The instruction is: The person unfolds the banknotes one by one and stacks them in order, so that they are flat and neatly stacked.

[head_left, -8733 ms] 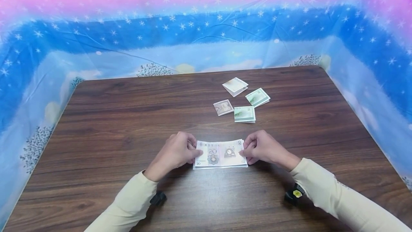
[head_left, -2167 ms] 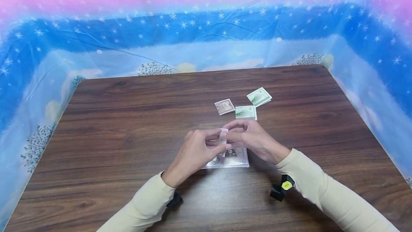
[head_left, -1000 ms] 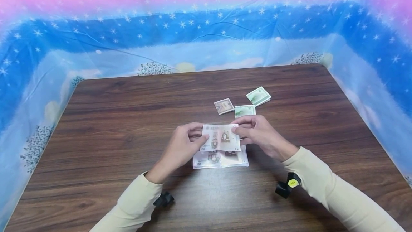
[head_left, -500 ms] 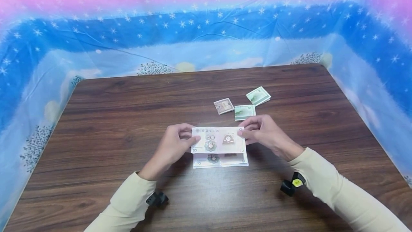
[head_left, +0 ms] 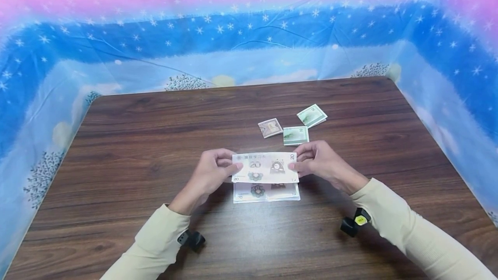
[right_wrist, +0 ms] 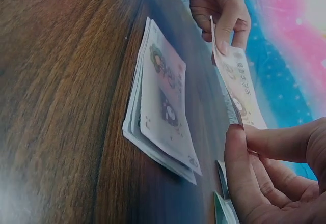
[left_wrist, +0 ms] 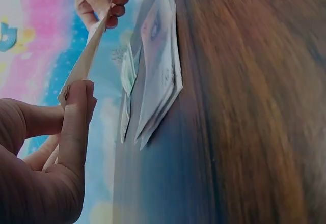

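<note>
Between my hands a pale 20 banknote (head_left: 265,168) is stretched out flat, raised off the table. My left hand (head_left: 210,175) pinches its left end between thumb and fingers. The right end is pinched the same way by my right hand (head_left: 326,168). Below the held note, a small stack of matching banknotes (head_left: 266,194) lies on the table, its far part hidden from the head view. Both wrist views show a gap between this stack (right_wrist: 163,96) and the raised note (right_wrist: 236,79).
Beyond my hands lie three folded banknotes: a brownish one (head_left: 270,128), a green 2 note (head_left: 296,135) and another green 2 note (head_left: 312,116) behind it. The wooden table (head_left: 155,133) is bounded by a patterned cloth (head_left: 253,38) at the back and sides.
The folded pale note at the back left its place. It was opened out between my hands above the stack and pulled flat; the hands moved apart. The other folded notes stayed put.
</note>
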Motion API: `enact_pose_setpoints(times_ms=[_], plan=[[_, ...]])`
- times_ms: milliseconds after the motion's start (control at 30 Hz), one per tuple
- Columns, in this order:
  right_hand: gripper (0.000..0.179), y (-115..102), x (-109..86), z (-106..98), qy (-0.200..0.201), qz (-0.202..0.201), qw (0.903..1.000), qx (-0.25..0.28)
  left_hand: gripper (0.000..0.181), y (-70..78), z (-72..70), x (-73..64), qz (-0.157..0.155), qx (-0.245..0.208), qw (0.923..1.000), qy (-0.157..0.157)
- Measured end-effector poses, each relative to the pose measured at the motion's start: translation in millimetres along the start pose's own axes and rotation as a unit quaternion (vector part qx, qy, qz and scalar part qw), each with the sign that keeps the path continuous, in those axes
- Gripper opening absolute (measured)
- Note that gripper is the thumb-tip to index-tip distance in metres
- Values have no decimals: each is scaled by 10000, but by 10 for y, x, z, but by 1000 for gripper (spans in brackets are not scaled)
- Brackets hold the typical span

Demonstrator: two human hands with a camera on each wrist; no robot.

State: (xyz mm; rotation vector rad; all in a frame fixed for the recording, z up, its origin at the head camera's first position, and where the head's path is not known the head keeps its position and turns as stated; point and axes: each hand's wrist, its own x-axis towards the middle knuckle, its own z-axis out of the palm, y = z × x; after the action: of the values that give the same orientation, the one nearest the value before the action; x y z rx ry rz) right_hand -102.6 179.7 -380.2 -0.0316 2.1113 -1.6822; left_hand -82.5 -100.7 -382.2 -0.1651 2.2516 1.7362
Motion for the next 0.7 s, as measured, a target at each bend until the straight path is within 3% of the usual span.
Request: enact_pose_setpoints(times_ms=[167, 267, 400, 567, 700], plan=[[24, 51, 3, -17, -17, 62, 9998, -200, 25, -11, 1, -22, 402, 1034, 9937, -144], [20, 99, 12, -18, -120, 1, 9993, -357, 26, -21, 2, -35, 618, 1796, 9816, -206], [16, 155, 33, 0, -258, -225, 9975, -611, 27, -37, 29, -29, 738, 2477, 9657, -256], [18, 196, 43, 29, -331, -379, 9939, -984, 30, -58, 63, -12, 861, 3105, 9464, -210], [19, 202, 46, 42, -384, -507, 9880, -1409, 29, -69, 78, -12, 920, 3304, 9391, -209]])
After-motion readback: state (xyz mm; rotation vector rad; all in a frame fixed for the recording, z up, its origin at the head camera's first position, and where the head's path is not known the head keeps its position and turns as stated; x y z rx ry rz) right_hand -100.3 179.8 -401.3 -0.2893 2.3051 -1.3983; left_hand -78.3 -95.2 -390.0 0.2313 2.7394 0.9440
